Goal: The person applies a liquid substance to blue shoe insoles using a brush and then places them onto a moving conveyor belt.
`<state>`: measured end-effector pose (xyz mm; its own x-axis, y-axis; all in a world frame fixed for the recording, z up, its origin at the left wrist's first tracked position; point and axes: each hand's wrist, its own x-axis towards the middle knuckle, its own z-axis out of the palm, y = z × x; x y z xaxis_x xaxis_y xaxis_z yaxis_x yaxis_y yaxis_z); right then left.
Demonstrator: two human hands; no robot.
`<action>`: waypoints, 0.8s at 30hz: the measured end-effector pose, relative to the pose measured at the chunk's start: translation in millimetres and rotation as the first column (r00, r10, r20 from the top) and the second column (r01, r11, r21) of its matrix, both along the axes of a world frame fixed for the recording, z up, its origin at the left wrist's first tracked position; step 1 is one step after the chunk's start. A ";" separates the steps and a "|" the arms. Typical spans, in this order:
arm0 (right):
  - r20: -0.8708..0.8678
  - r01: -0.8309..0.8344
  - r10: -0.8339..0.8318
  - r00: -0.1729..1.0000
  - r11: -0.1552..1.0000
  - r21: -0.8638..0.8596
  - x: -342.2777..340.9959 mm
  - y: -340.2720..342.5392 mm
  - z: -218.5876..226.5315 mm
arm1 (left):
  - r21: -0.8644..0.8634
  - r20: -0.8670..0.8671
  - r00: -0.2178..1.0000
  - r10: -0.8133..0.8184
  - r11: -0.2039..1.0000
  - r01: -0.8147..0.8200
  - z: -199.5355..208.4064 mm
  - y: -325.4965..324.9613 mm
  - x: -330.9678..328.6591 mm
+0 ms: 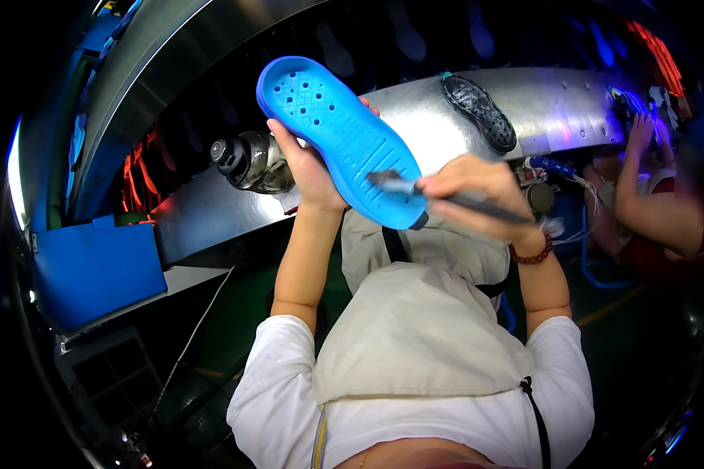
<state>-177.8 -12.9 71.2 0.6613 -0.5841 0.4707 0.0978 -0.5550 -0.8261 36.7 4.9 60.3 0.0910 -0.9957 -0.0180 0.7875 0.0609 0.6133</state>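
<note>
From where I stand, the left hand (314, 173) cradles a blue shoe sole (344, 141) from beneath, thumb along its left edge, fingertips showing past the opposite one. The sole tilts away from the person, its holed end beyond that hand, its other end over the lap. The right hand (481, 187) pinches a dark-handled brush (489, 207); the brush is blurred, so its tip only appears to touch the sole's face.

Just left of the left hand stands a grimy container (254, 160) with a black cap, leaving little sideways room there. Ahead of the right hand, bright metal of the bench (414, 102) separates the blue sole from a dark sole (481, 113) reaching the far edge. Well right of that hand sits a co-worker (665, 187).
</note>
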 end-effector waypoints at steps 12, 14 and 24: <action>0.481 -0.264 -0.276 0.832 0.565 0.782 26.9 16.1 -5.2 | -0.027 -0.054 0.998 0.018 0.999 -0.020 21.4 14.2 -31.8; 0.393 -0.165 -0.189 0.900 0.688 0.707 23.8 26.6 0.6 | -0.031 0.023 1.000 -0.021 0.999 0.022 12.0 15.7 -28.2; 0.174 -0.117 0.090 0.981 0.981 0.156 18.6 14.8 15.9 | 0.001 0.003 1.000 -0.014 1.000 0.014 1.0 -1.9 -9.4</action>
<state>-159.2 1.9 87.1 0.6433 -0.5952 0.4816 0.2903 -0.3924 -0.8728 27.3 3.0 61.3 0.0773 -0.9968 -0.0189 0.7864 0.0493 0.6157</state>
